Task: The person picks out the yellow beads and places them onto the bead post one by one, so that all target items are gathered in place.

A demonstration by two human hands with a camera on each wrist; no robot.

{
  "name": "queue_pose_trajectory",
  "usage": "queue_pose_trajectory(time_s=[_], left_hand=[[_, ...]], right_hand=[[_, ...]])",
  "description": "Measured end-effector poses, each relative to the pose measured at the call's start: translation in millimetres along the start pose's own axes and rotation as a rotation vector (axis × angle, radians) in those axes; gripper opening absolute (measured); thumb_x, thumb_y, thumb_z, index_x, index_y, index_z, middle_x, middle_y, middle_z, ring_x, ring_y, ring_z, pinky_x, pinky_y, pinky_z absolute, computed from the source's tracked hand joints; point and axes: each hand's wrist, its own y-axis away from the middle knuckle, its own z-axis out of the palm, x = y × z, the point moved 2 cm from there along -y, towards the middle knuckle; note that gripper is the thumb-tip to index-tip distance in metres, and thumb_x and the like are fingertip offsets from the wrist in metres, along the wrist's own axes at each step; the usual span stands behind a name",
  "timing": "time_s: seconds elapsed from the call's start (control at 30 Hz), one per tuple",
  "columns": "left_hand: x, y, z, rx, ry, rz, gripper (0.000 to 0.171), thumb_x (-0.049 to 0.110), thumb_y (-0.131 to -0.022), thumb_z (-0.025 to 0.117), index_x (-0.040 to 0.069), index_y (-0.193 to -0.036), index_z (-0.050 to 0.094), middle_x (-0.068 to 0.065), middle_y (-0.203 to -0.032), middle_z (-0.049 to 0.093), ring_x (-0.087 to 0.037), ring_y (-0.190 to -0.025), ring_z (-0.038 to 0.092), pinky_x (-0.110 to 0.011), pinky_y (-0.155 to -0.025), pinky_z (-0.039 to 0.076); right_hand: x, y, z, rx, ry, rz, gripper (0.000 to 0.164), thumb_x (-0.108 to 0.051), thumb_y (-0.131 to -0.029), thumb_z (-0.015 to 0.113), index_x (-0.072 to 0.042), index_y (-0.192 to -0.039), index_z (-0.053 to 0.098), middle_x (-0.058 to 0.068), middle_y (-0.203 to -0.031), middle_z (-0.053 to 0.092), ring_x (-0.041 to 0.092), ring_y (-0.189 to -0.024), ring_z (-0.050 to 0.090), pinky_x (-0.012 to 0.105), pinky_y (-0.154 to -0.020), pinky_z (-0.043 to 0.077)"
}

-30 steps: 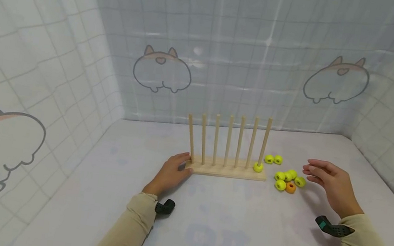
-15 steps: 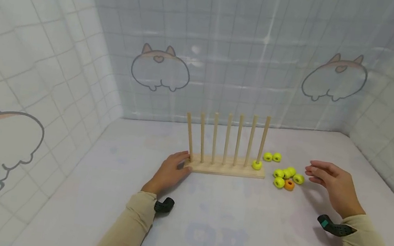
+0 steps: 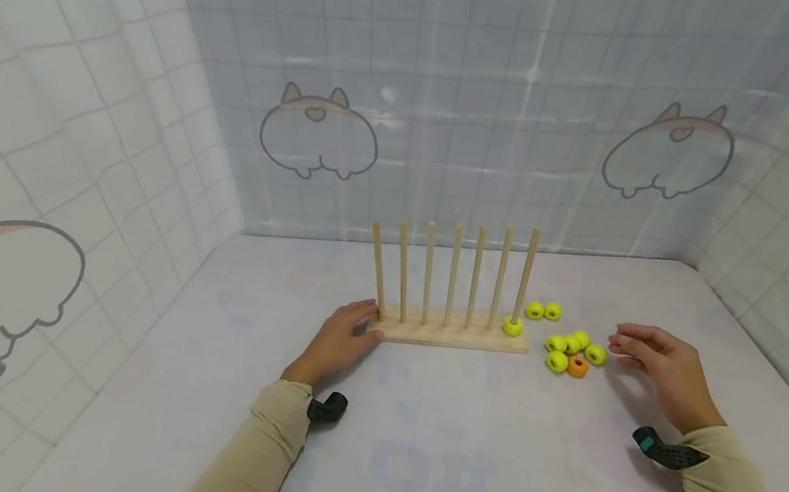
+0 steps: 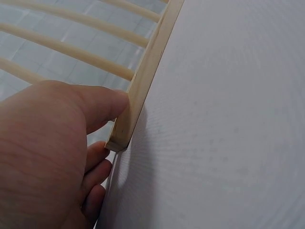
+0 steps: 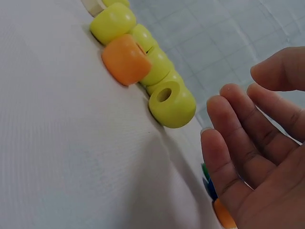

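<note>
A wooden rack [image 3: 453,336] stands on the table, with a row of several upright pegs on a flat base. One yellow bead [image 3: 512,327] sits at the foot of its rightmost peg. My left hand [image 3: 337,343] holds the left end of the base, thumb against the front side and fingers around the end, as the left wrist view shows. To the right of the rack lie several loose yellow beads [image 3: 556,361] and an orange bead [image 3: 578,367]. My right hand [image 3: 668,373] hovers just right of them, fingers loosely bent and holding nothing; the nearest yellow bead [image 5: 174,106] is apart from its fingertips.
Two more yellow beads [image 3: 543,311] lie behind the group, near the rack's right end. Partly hidden behind my right fingers, an orange piece [image 5: 224,214] shows beside green and blue bits. Tiled-pattern sheets [image 3: 457,120] enclose the back and sides.
The head view has shifted slightly, so the scene sits a little higher and further left. My left hand keeps its hold on the rack; my right hand has barely moved beside the beads.
</note>
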Motion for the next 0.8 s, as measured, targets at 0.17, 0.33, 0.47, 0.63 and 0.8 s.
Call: queue_pose_trajectory(time_s=[0.17, 0.33, 0.47, 0.63, 0.8], left_hand=[[1.1, 1.1, 0.0, 0.012, 0.009, 0.013, 0.051, 0.027, -0.097, 0.062, 0.006, -0.144, 0.055, -0.01, -0.154, 0.044, -0.034, -0.144, 0.033, -0.053, -0.118, 0.025], [1.0, -0.2, -0.4, -0.006, 0.01, -0.002, 0.051, 0.027, -0.098, 0.062, 0.007, -0.144, 0.054, -0.008, -0.155, 0.043, -0.032, -0.145, 0.032, -0.05, -0.118, 0.024], [1.1, -1.9, -0.4, -0.009, 0.006, 0.001, 0.051, 0.028, -0.098, 0.062, 0.008, -0.145, 0.054, -0.008, -0.155, 0.043, -0.032, -0.145, 0.032, -0.05, -0.119, 0.024], [1.2, -1.8, -0.2, -0.007, 0.013, 0.015, 0.052, 0.028, -0.098, 0.062, 0.007, -0.144, 0.054, -0.009, -0.155, 0.043, -0.034, -0.145, 0.032, -0.052, -0.118, 0.024], [0.7, -1.0, -1.2, -0.009, 0.004, 0.004, 0.051, 0.028, -0.098, 0.063, 0.007, -0.144, 0.054, -0.009, -0.155, 0.043, -0.033, -0.145, 0.032, -0.05, -0.118, 0.024]], right_hand=[[5, -1, 0, -0.015, 0.055, 0.005, 0.051, -0.028, -0.105, 0.056, 0.013, -0.135, 0.05, -0.003, -0.109, 0.072, 0.002, -0.097, 0.068, 0.022, -0.079, 0.057], [9, -2, -1, -0.017, 0.097, 0.02, 0.046, -0.023, -0.107, 0.05, 0.013, -0.137, 0.048, -0.012, -0.107, 0.069, -0.002, -0.097, 0.067, 0.021, -0.078, 0.057], [11, 0, -1, -0.008, 0.142, 0.03, 0.044, -0.022, -0.107, 0.05, 0.01, -0.137, 0.051, -0.01, -0.111, 0.068, -0.004, -0.096, 0.065, 0.02, -0.078, 0.057], [10, 3, 1, -0.006, 0.17, 0.02, 0.043, -0.023, -0.106, 0.052, 0.01, -0.135, 0.054, -0.007, -0.115, 0.066, -0.003, -0.096, 0.065, 0.019, -0.078, 0.056], [8, 1, 2, -0.001, 0.22, -0.003, 0.044, -0.028, -0.104, 0.057, 0.007, -0.131, 0.059, -0.006, -0.117, 0.064, 0.001, -0.094, 0.066, 0.017, -0.076, 0.056]])
